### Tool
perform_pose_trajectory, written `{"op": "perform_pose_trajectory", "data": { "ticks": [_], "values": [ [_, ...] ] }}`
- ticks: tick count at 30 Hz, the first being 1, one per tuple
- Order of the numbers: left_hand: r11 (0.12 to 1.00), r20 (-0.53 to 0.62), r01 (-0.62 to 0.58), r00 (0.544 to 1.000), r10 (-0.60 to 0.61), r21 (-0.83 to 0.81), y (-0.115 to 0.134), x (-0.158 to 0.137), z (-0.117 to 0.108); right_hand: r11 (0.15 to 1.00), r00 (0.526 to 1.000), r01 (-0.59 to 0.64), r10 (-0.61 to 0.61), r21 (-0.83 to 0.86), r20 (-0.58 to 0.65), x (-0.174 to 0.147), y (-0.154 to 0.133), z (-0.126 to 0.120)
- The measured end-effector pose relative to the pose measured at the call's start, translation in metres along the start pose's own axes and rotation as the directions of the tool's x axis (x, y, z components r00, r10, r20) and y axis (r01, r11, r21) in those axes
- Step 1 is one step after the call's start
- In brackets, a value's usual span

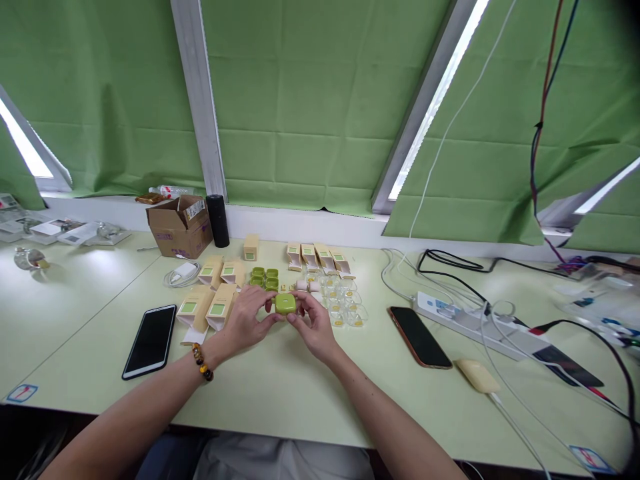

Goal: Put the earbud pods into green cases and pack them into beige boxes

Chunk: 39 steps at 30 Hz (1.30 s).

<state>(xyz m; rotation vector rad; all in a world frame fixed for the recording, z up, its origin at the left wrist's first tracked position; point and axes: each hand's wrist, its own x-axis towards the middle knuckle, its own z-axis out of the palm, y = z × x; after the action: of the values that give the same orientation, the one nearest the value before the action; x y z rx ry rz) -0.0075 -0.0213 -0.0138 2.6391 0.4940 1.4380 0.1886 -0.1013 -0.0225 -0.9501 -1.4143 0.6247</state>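
Green all over, lol: the small case [285, 304] is up between both hands over the worktop [280, 400], so I'll make it the centre of my clock, with 12 pointing away from the person. Left hand [247, 319] comes in from about 9, right hand [317, 328] from about 4, and the fingers on both are drawn in narrow, holding the case from either side with the thumbs along the near edge. Honestly can't tell if it's lifted or touching the worktop. There's a beaded bracelet [202, 362] on the left wrist. More green cases [258, 273] are grouped near 11, just beyond the left hand, and some pale pink cylinders [307, 286] are around 1 or 2. A bunch of clear cups [345, 303] with yellowish spots spreads out at 3, just past the right hand. Cream cartons are everywhere: a left group [220, 308] between 9 and 10, a far row [325, 259] at 1, and a lone carton [251, 248] at 11. Two phones too, the left phone [150, 341] between 8 and 9, the right phone [419, 337] between 3 and 4, then a white power strip [470, 327] further out at 3, and a brown cardboard box [183, 230] between 10 and 11
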Motion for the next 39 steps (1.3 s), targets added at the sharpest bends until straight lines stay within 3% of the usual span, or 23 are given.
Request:
{"op": "perform_pose_trajectory", "data": {
  "ticks": [5, 10, 13, 17, 20, 24, 27, 31, 35, 39],
  "values": [
    [1.000, 0.105, -0.015, 0.994, 0.016, -0.008, 0.006, 0.001, -0.005, 0.996, 0.997, -0.070, 0.068, 0.059, 0.025, -0.001, 0.003, -0.002],
    [0.999, 0.055, -0.038, 0.998, 0.039, -0.021, 0.011, 0.003, -0.006, 0.989, 0.993, -0.108, 0.102, 0.098, 0.056, 0.000, -0.001, -0.002],
    [0.997, 0.098, -0.050, 0.994, 0.054, -0.051, 0.013, 0.003, -0.005, 0.991, 0.994, -0.097, 0.092, 0.087, 0.059, 0.001, -0.002, 0.000],
    [0.990, 0.185, 0.022, 0.983, 0.004, -0.137, 0.013, 0.002, -0.002, 0.996, 0.995, -0.082, 0.080, 0.033, 0.056, 0.002, 0.001, 0.002],
    [0.973, 0.172, 0.092, 0.984, -0.055, -0.213, 0.012, 0.002, 0.000, 0.998, 0.997, -0.064, 0.064, -0.007, 0.041, 0.001, 0.005, 0.001],
    [0.947, 0.112, 0.165, 0.984, -0.139, -0.274, 0.008, 0.001, 0.003, 0.971, 0.998, 0.019, -0.034, -0.238, -0.058, 0.002, 0.008, -0.004],
    [0.909, 0.083, 0.245, 0.970, -0.230, -0.337, 0.002, -0.001, 0.008, 0.858, 0.981, 0.122, -0.179, -0.499, -0.068, 0.005, 0.008, -0.010],
    [0.770, 0.112, 0.401, 0.909, -0.401, -0.496, -0.009, -0.001, 0.013, 0.626, 0.954, 0.218, -0.297, -0.749, 0.030, 0.007, 0.010, -0.015],
    [0.495, 0.249, 0.497, 0.839, -0.484, -0.713, -0.013, 0.001, 0.012, 0.469, 0.956, 0.258, -0.253, -0.845, 0.151, 0.005, 0.012, -0.014],
    [0.278, 0.299, 0.486, 0.804, -0.514, -0.829, -0.013, 0.003, 0.010, 0.363, 0.947, 0.311, -0.193, -0.879, 0.255, 0.002, 0.013, -0.009]
  ]
}}
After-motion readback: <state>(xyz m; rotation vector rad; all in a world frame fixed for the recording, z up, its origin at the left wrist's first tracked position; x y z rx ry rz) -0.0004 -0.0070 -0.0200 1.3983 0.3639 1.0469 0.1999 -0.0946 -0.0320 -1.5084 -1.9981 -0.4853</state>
